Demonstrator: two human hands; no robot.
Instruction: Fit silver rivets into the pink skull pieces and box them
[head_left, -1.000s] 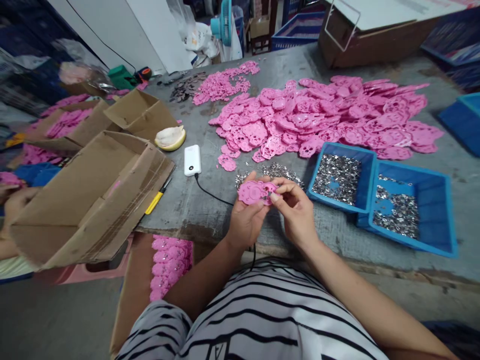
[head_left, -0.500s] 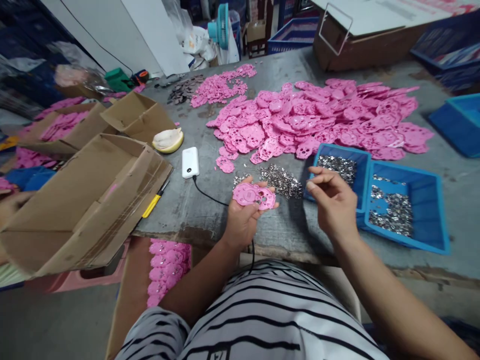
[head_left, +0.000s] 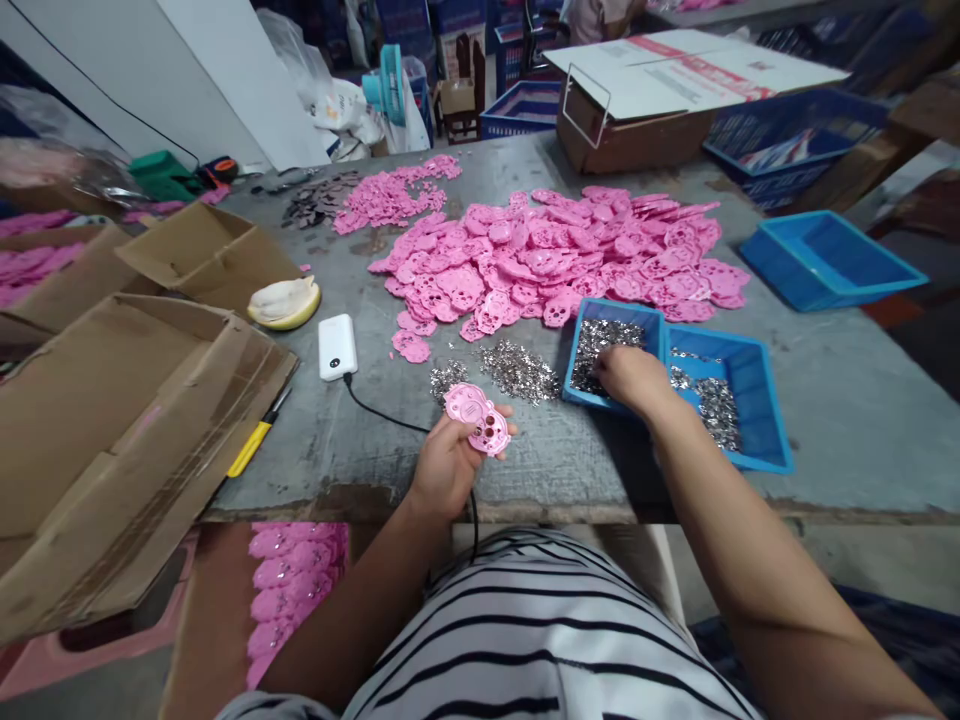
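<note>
My left hand (head_left: 448,457) grips a pink plastic piece (head_left: 469,408) with round holes, held above the table's front part. My right hand (head_left: 631,378) reaches down into the left blue bin (head_left: 577,372), its fingertips among small silvery metal parts (head_left: 609,335); what they pinch, if anything, is hidden. Beside that bin stands a second blue bin (head_left: 766,400) holding more metal parts. Loose metal parts (head_left: 519,370) lie on the table between my hands. Behind them spreads a large heap of pink pieces (head_left: 540,250).
At the left are cardboard boxes (head_left: 97,440), a yellow cutter (head_left: 249,450), a white power bank (head_left: 337,347) with a black cable and a fruit rind (head_left: 283,303). An empty blue bin (head_left: 832,260) stands at the right, a large carton (head_left: 637,140) at the back.
My right hand has gone from above the bin's near left edge down into the metal parts. The pink piece in my left hand has tilted. The camera view has turned right.
</note>
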